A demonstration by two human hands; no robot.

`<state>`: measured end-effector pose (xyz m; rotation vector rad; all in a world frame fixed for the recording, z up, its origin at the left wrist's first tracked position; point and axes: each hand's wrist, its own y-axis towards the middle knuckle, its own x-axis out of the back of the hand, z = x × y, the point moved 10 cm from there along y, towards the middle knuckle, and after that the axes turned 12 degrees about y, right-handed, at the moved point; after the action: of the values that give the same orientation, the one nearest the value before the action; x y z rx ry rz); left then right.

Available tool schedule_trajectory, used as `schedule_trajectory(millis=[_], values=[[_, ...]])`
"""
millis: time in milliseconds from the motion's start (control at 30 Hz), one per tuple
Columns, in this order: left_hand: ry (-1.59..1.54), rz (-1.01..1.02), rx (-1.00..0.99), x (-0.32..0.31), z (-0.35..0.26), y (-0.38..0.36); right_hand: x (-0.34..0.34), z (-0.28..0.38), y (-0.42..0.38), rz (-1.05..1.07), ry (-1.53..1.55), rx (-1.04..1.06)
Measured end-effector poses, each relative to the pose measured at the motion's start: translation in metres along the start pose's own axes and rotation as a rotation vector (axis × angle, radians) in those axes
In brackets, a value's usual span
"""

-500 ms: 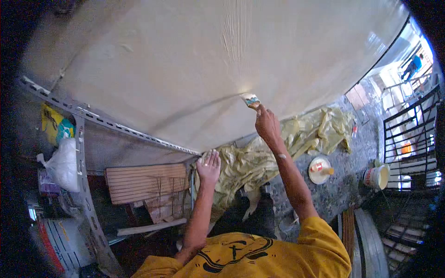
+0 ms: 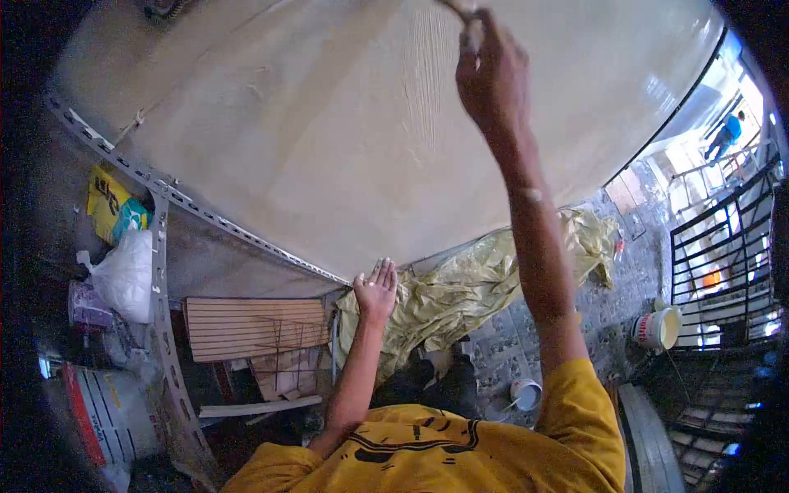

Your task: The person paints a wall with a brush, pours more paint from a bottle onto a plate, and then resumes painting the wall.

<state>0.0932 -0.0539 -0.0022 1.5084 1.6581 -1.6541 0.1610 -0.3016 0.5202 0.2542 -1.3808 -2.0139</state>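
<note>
My right hand (image 2: 497,78) is raised against the pale wall (image 2: 329,140), its fingers closed around a paintbrush (image 2: 454,6). The bristle end lies beyond the top of the view. Vertical wet-looking brush streaks run down the wall just left of this hand. Low at the wall's bottom edge, my left hand (image 2: 376,292) has its fingers stretched out and whitish at the tips, holding nothing. It overlaps the end of a slotted metal rail (image 2: 246,238) and the crumpled yellowish plastic sheet (image 2: 460,300) along the wall's foot.
To the left stand a slotted rack post (image 2: 164,271), a white plastic bag (image 2: 123,275) and stacked boards (image 2: 255,324). A paint container (image 2: 526,394) sits near my feet; a bucket (image 2: 657,329) stands by the dark metal grille (image 2: 723,246). Far right is a person in blue (image 2: 726,133).
My right hand has swept up the wall with the paintbrush, whose bristles have left the view. My left hand stays at the wall's bottom edge. The view has shifted slightly.
</note>
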Motion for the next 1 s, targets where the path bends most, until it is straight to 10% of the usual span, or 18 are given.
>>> schedule_trajectory(millis=[433,800,1000], values=[[0.041,-0.163,-0.008,0.045,-0.02,0.0,-0.087,-0.138,-0.338,0.648,-0.06,-0.574],[0.004,-0.019,0.017,0.015,-0.016,-0.002,-0.004,0.021,-0.008,0.121,0.078,-0.103],[-0.029,-0.029,-0.01,0.009,-0.022,-0.006,0.008,0.051,0.039,-0.021,0.165,0.013]])
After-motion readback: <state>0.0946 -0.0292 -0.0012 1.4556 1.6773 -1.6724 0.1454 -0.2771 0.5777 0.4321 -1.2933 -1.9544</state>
